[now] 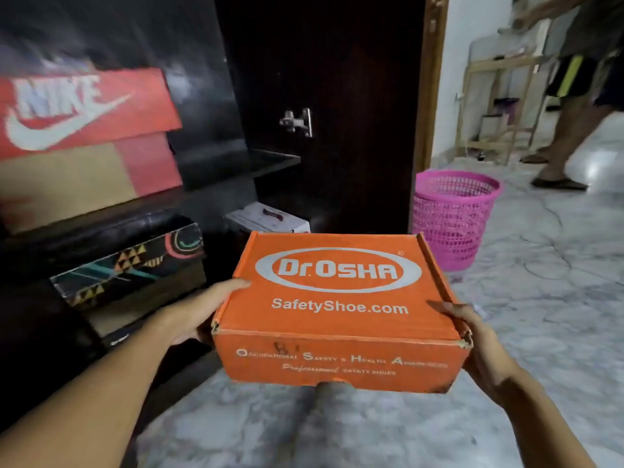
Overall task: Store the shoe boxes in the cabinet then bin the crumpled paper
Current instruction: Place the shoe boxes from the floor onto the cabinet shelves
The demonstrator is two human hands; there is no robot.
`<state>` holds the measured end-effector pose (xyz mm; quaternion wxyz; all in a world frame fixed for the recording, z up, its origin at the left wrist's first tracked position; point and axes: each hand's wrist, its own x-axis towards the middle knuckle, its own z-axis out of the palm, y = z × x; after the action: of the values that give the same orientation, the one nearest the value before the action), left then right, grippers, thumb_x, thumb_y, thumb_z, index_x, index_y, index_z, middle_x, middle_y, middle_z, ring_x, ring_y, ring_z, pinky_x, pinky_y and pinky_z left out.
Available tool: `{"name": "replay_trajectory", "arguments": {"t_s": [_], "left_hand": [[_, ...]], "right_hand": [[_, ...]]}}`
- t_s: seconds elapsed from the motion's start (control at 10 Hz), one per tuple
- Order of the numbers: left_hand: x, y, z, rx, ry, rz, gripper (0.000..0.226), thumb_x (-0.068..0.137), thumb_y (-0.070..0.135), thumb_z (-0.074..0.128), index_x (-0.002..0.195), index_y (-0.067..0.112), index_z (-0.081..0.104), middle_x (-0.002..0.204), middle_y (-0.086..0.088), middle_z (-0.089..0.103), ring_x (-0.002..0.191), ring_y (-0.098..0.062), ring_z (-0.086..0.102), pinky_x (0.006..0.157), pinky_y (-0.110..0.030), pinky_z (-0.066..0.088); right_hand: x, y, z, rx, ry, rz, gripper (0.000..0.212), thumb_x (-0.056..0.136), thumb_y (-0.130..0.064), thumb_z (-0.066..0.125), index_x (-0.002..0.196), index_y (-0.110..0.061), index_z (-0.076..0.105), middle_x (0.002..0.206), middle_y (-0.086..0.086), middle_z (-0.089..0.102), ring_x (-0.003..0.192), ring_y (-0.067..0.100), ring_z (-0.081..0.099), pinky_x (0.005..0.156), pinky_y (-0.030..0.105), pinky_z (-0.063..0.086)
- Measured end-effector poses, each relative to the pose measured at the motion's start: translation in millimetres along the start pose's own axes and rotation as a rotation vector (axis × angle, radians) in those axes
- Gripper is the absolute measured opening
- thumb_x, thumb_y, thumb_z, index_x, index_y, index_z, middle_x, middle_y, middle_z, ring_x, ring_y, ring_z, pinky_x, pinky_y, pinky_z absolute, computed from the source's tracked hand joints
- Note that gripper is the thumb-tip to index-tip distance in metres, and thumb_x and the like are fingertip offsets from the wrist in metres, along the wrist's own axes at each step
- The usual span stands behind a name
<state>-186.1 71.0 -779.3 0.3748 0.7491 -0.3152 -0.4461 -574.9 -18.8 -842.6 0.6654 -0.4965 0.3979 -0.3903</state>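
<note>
Orange shoe box (337,298) is gripped at both sides by left hand (199,309) & right hand (472,336), fingers closed on it. Cabinet (320,79) w/ red box (84,130) is seen ahead, pink bin (452,214) beside it.

Grey marble floor (540,332), white wall (459,62), wooden rack (499,64) in bg.

Box held between two hands before an open cabinet.
The Dr.Osha box (337,298) is above the floor (540,332), with the left hand (199,312) on its left side and the right hand (472,339) on its right. To the left, the cabinet (216,62) holds the Nike box (84,136) on an upper shelf, another shoe box (135,265) below it and a small box (266,219) farther back. The basket (452,217) stands on the floor to the right, beside the cabinet door (337,79).
</note>
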Motion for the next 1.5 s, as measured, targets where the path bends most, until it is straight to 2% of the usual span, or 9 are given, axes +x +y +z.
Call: {"name": "replay_trajectory", "arguments": {"t_s": [0.2, 0.3, 0.4, 0.5, 0.7, 0.9, 1.1, 1.3, 1.5], "left_hand": [[-64, 62, -69, 0.017, 0.275, 0.203, 0.066, 0.058, 0.084, 0.053, 0.100, 0.036, 0.072, 0.112, -0.001, 0.072, 0.115, -0.031, 0.060, 0.105, -0.061, 0.036], [-88, 96, -95, -0.066, 0.381, 0.354, 0.049, 0.069, 0.080, 0.050, 0.082, 0.039, 0.074, 0.093, 0.006, 0.074, 0.108, -0.026, 0.063, 0.100, -0.055, 0.042], [-103, 137, -110, -0.151, 0.455, 0.581, 0.041, 0.090, 0.062, 0.045, 0.093, 0.031, 0.071, 0.083, 0.013, 0.076, 0.084, -0.011, 0.071, 0.083, -0.039, 0.051], [-106, 176, -132, -0.178, 0.754, 0.822, 0.047, 0.078, 0.070, 0.052, 0.102, 0.033, 0.070, 0.100, 0.007, 0.073, 0.095, -0.016, 0.068, 0.091, -0.037, 0.051], [-115, 255, -190, -0.301, 1.524, 0.812, 0.061, 0.078, 0.069, 0.048, 0.086, 0.013, 0.070, 0.087, -0.003, 0.074, 0.085, -0.026, 0.068, 0.077, -0.031, 0.053], [-108, 271, -248, -0.224, 1.660, 0.823, 0.054, 0.085, 0.060, 0.054, 0.111, 0.012, 0.052, 0.115, -0.007, 0.061, 0.107, -0.029, 0.058, 0.085, -0.034, 0.044], [-88, 254, -279, 0.385, 1.817, 0.755, 0.063, 0.084, 0.063, 0.042, 0.114, 0.009, 0.055, 0.126, -0.020, 0.049, 0.119, -0.039, 0.046, 0.084, -0.048, 0.046], [-64, 252, -292, 0.739, 1.696, 0.553, 0.062, 0.098, 0.047, 0.038, 0.151, 0.015, 0.027, 0.159, -0.023, 0.014, 0.147, -0.041, 0.005, 0.119, -0.049, 0.006], [-56, 269, -316, 0.764, 1.358, 0.232, 0.082, 0.094, 0.031, 0.053, 0.156, 0.023, 0.000, 0.162, -0.005, -0.017, 0.150, -0.028, -0.006, 0.121, -0.043, 0.013]], "right_hand": [[38, -86, 71, 0.076, -0.079, -0.197, 0.077, 0.045, -0.062, 0.081, 0.108, -0.018, 0.067, 0.089, 0.007, 0.078, 0.070, 0.019, 0.074, 0.065, 0.035, 0.053], [58, -130, 104, 0.143, -0.094, -0.299, 0.043, 0.090, -0.055, 0.051, 0.108, -0.018, 0.064, 0.076, 0.002, 0.076, 0.063, 0.015, 0.073, 0.065, 0.036, 0.053], [80, -178, 139, 0.127, -0.085, -0.464, 0.038, 0.099, -0.053, 0.038, 0.103, -0.026, 0.065, 0.084, 0.000, 0.075, 0.077, 0.015, 0.072, 0.084, 0.045, 0.050], [96, -226, 187, 0.148, -0.163, -0.607, 0.044, 0.094, -0.063, 0.039, 0.101, -0.034, 0.072, 0.094, -0.001, 0.076, 0.088, 0.016, 0.072, 0.084, 0.042, 0.051], [141, -294, 276, -0.024, -0.288, -0.712, 0.071, 0.074, -0.072, 0.059, 0.130, -0.029, 0.054, 0.108, 0.000, 0.074, 0.096, 0.021, 0.073, 0.078, 0.042, 0.056], [186, -341, 361, -0.040, -0.318, -0.713, 0.042, 0.081, -0.058, 0.067, 0.115, -0.035, 0.059, 0.108, -0.004, 0.073, 0.098, 0.018, 0.070, 0.086, 0.040, 0.055], [228, -348, 422, -0.068, -0.296, -0.677, 0.054, 0.079, -0.058, 0.069, 0.123, -0.028, 0.060, 0.112, -0.004, 0.071, 0.098, 0.017, 0.069, 0.088, 0.039, 0.055], [250, -341, 459, -0.220, -0.153, -0.669, 0.068, 0.080, -0.057, 0.069, 0.133, -0.019, 0.051, 0.130, 0.005, 0.058, 0.112, 0.021, 0.060, 0.102, 0.040, 0.047], [247, -338, 494, -0.539, -0.020, -0.706, 0.084, 0.088, -0.049, 0.065, 0.153, -0.019, 0.019, 0.149, 0.013, 0.020, 0.137, 0.036, 0.028, 0.113, 0.041, 0.027]]}}
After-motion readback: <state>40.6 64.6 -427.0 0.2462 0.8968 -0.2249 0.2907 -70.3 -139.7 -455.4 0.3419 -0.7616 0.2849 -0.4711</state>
